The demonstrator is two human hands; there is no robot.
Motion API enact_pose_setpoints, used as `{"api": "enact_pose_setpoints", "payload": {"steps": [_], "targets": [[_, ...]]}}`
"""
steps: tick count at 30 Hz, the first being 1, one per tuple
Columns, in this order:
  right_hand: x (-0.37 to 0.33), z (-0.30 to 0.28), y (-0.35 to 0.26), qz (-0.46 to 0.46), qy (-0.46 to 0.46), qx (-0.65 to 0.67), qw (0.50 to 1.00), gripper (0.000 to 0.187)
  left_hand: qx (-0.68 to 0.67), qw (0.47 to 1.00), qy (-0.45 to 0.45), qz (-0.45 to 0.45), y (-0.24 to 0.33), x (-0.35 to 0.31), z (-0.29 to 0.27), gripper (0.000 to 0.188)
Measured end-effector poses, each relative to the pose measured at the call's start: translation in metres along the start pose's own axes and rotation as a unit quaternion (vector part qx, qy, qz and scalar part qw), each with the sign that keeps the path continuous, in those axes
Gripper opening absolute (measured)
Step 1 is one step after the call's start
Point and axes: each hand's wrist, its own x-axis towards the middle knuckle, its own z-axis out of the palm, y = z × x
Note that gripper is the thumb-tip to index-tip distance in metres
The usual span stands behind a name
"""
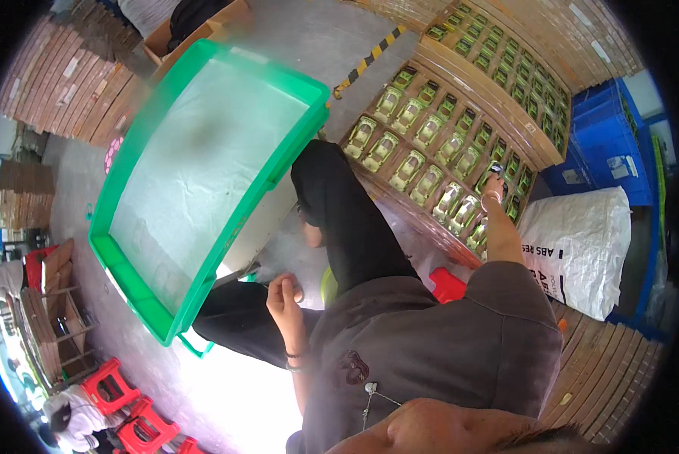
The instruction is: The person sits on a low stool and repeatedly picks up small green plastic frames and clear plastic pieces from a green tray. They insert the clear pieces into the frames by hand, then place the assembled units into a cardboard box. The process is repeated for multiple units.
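My right arm reaches out to the right over a brown tray (pixel 391 172) filled with rows of yellow-green toy car bodies (pixel 427 130). The fingers of my right hand (pixel 494 185) are closed on a toy car (pixel 494 168) with a dark top, at the tray's right side; part of the car is hidden by the hand. My left hand (pixel 284 299) is raised in front of my body, above my lap, with its fingers curled in. Whether anything small is inside it cannot be made out. The green-rimmed tub (pixel 175 333) stands beyond it.
Another tray of cars (pixel 498 57) lies behind the first. To the right are a white sack (pixel 581 250) and blue bins (pixel 600 144). Stacked brown boards (pixel 67 83) stand far left. Red stools (pixel 147 427) and a person (pixel 75 412) are at lower left.
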Motion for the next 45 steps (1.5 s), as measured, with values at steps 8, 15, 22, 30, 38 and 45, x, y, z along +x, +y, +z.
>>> {"api": "enact_pose_setpoints", "payload": {"steps": [8, 15, 22, 30, 38, 45], "targets": [[-0.023, -0.107, -0.065, -0.358, 0.032, 0.453, 0.816, 0.036, 0.136, 0.982, 0.011, 0.129, 0.027, -0.006, -0.013, 0.027], [-0.310, -0.268, -0.251, -0.680, -0.455, 0.164, 0.551, 0.037, 0.332, 0.852, -0.040, 0.402, 0.110, -0.018, 0.000, 0.072], [-0.451, -0.282, -0.361, -0.715, -0.648, -0.121, 0.231, 0.027, 0.286, 0.914, 0.032, 0.286, 0.075, -0.033, -0.047, 0.065], [-0.596, -0.174, -0.559, -0.882, -0.162, 0.102, 0.430, 0.036, -0.076, 0.990, 0.121, 0.006, 0.042, -0.054, -0.077, 0.015], [-0.597, -0.150, -0.596, -0.894, -0.056, 0.065, 0.440, 0.038, -0.137, 0.978, 0.156, 0.002, 0.012, -0.055, -0.086, 0.022], [-0.536, -0.266, -0.482, -0.647, -0.597, 0.345, 0.326, 0.030, -0.292, 0.947, 0.130, -0.027, 0.017, -0.042, -0.081, 0.024]]}}
